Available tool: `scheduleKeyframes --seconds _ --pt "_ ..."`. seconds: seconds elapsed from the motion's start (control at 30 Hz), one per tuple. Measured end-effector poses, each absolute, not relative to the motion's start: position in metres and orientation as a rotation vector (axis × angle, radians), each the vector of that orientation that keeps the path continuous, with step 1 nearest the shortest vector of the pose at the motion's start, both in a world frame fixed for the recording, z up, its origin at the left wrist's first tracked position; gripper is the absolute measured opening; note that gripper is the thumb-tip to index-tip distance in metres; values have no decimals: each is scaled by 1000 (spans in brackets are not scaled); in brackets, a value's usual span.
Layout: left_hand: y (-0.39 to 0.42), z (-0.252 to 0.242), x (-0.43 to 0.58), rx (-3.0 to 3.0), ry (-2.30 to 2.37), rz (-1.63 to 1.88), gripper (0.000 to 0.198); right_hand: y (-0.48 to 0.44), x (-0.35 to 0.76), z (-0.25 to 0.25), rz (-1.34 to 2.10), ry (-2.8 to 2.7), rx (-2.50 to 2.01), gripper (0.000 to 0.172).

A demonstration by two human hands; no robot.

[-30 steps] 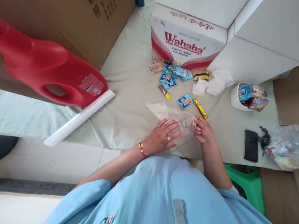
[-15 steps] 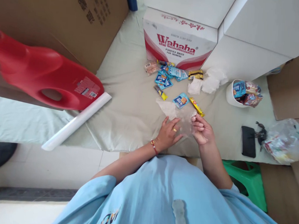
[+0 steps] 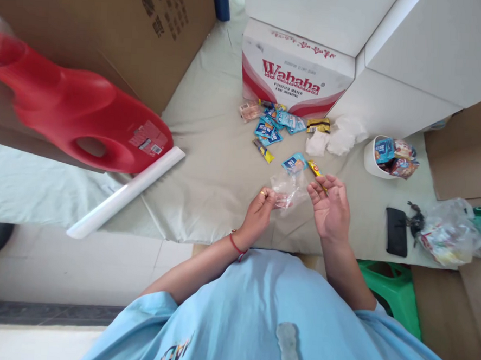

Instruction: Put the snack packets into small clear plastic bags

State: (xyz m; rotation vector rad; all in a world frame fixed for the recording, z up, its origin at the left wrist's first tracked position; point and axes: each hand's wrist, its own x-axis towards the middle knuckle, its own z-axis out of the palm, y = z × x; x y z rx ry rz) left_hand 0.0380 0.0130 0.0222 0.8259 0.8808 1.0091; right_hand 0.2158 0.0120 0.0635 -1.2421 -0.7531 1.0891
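Note:
My left hand [image 3: 258, 213] is closed in a pinch on a clear plastic bag [image 3: 288, 187] and holds it up off the cloth. My right hand [image 3: 330, 207] is beside the bag with its palm up and fingers spread; its fingertips are at the bag's right edge. Just beyond the bag lie a blue snack packet [image 3: 293, 162] and a yellow snack bar [image 3: 315, 169]. Farther back, several blue and yellow snack packets [image 3: 270, 128] are scattered in front of a Wahaha carton [image 3: 296, 75].
A red jug [image 3: 77, 115] and a white roll [image 3: 125, 192] lie at the left by a brown cardboard box [image 3: 111, 25]. A white cup of snacks [image 3: 378, 156], crumpled tissues [image 3: 328, 142], a black phone [image 3: 395, 238], keys and a filled plastic bag [image 3: 445, 233] lie right. A green stool [image 3: 396, 293] stands below.
The bag lay flat under my left palm; my left hand has now pinched it and lifted it. My right hand let go and opened, palm up.

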Motion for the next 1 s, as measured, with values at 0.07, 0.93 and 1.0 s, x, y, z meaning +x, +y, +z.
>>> scheduleKeyframes --seconds 0.07,0.93,1.0 --pt "12 27 35 905 958 1057 41 2 197 57 1014 -882 -1283 42" --pt "66 4 -94 971 1555 993 18 37 241 7 1517 -844 -1408 43" --pt "71 -4 -90 1008 1724 1069 19 48 241 -5 1445 -896 -1451 42"
